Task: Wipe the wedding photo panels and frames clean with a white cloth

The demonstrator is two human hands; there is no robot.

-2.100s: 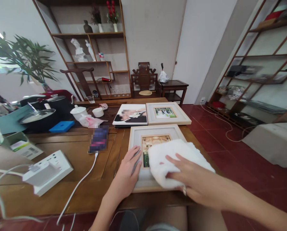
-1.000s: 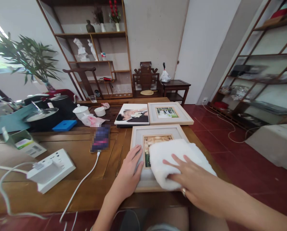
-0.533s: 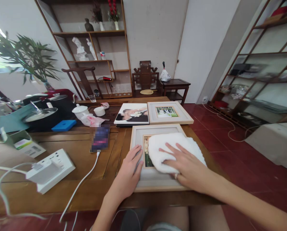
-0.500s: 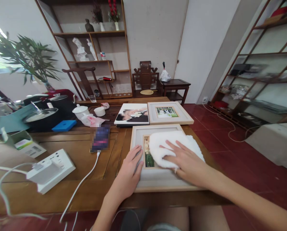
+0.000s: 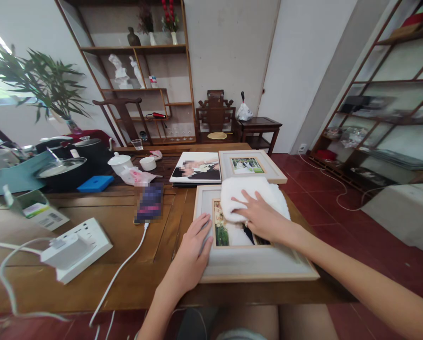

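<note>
A light wooden picture frame [image 5: 257, 269] with a pale mat and a photo lies flat on the table in front of me. My left hand [image 5: 192, 252] rests on its left edge, fingers stretched out and thumb apart. Over the upper part of the frame lies a folded white cloth [image 5: 229, 193], covering some of the photo. My right hand [image 5: 263, 212] presses on top of this cloth with its fingers spread. Just behind are a second wooden frame [image 5: 278, 174] and a white-edged photo panel [image 5: 202, 172], side by side.
On the wooden table [image 5: 126, 288] to the left are a power strip [image 5: 80, 252] with a cable, a phone [image 5: 148, 203], an open box [image 5: 43, 212] and a blue box [image 5: 95, 183]. Pots [image 5: 63, 172] and a white lidded bowl [image 5: 120, 163] stand farther back. The table's right edge borders red floor tiles [image 5: 335, 231].
My right hand and the white cloth have slid away from me, up the frame, baring more of the photo's lower part. My left hand stays on the left edge.
</note>
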